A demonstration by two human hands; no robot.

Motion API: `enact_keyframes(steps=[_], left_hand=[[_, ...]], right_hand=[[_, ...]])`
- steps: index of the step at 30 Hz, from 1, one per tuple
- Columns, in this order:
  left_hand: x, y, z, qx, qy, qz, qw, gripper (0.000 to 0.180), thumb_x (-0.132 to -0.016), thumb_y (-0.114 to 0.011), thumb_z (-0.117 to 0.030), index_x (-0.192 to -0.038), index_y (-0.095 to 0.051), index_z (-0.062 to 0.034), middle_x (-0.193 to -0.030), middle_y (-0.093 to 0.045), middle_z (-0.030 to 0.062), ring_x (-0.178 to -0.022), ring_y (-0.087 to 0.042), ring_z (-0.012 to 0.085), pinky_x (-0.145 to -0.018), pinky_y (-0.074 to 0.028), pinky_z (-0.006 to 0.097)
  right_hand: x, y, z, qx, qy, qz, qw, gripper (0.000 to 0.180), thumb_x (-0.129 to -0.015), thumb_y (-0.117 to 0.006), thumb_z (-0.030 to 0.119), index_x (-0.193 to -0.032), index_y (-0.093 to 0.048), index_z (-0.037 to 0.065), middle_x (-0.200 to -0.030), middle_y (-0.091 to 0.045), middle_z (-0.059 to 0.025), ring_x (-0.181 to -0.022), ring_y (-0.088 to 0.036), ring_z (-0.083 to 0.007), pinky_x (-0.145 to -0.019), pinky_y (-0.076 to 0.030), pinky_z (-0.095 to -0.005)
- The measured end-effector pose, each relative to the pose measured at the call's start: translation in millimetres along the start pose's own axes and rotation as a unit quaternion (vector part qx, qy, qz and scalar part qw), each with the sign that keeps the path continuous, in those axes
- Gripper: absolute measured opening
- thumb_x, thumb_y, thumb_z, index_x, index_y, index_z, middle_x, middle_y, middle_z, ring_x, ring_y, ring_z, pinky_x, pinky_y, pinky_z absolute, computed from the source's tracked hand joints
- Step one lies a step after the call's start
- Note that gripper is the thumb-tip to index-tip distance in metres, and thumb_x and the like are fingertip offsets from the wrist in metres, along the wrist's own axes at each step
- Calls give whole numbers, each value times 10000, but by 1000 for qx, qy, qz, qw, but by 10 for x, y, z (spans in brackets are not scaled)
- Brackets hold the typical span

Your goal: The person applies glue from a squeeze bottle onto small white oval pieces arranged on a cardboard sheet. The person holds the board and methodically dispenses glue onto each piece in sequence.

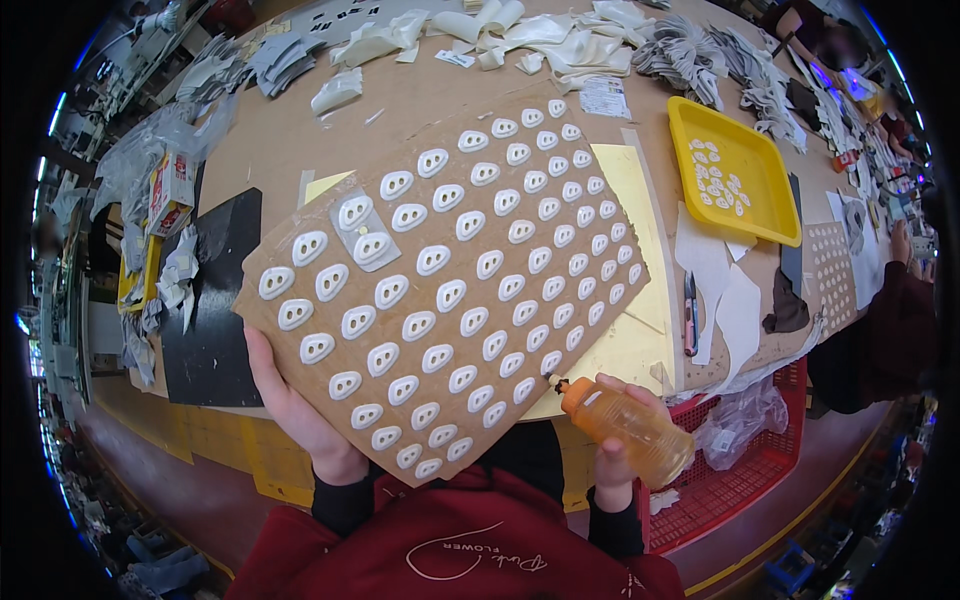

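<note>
Tilted over the table is a brown cardboard sheet (420, 290), its lower left edge gripped by my left hand (305, 420). Rows of small white rounded-triangle pieces (451, 294), each with two holes, cover it. Near its upper left, two of these pieces sit on a pale translucent patch (383, 254). My right hand (614, 466) is wrapped around a clear squeeze bottle (635, 430) with an orange cap and amber contents. The bottle's dark nozzle tip points at the sheet's lower right edge, next to a white piece; whether it touches cannot be made out.
Yellow paper (640, 350) lies beneath the sheet. At right are a yellow tray (775, 190) with several white pieces, pens (691, 312) and white cutouts (738, 315). A black board (215, 330) lies left. Fabric stacks (285, 62) line the far side. A red basket (725, 505) stands below right.
</note>
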State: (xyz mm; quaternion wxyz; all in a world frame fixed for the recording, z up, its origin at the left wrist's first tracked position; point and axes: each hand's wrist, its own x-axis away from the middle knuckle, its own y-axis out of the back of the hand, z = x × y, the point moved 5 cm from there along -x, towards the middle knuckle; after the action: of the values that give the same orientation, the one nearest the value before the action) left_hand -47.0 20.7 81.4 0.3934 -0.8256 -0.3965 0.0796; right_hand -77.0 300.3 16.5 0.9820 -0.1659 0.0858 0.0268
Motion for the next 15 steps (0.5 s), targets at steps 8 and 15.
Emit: enact_keyframes(steps=[8, 15], left_hand=[[93, -37, -10, -17, -27, -8, 999, 481, -929, -312, -418, -1265, -368, -77, -1218, -469, 110, -1076, -502, 228, -904, -423, 372], [164, -13, -52, -21, -55, -3, 998, 488, -935, -292, -413, -1274, -356, -69, -1234, -455, 115, -1100, -482, 232, -921, -408, 377]], right_hand=[[-2, -37, 130, 119, 67, 54, 989, 639, -689, -761, 322, -1143, -470, -21, -1100, -559, -248, -977, -590, -291, -786, -505, -339], [-87, -74, 175, 152, 105, 53, 981, 638, -694, -756, 329, -1140, -472, -29, -1061, -583, -236, -938, -610, -290, -774, -509, -330]])
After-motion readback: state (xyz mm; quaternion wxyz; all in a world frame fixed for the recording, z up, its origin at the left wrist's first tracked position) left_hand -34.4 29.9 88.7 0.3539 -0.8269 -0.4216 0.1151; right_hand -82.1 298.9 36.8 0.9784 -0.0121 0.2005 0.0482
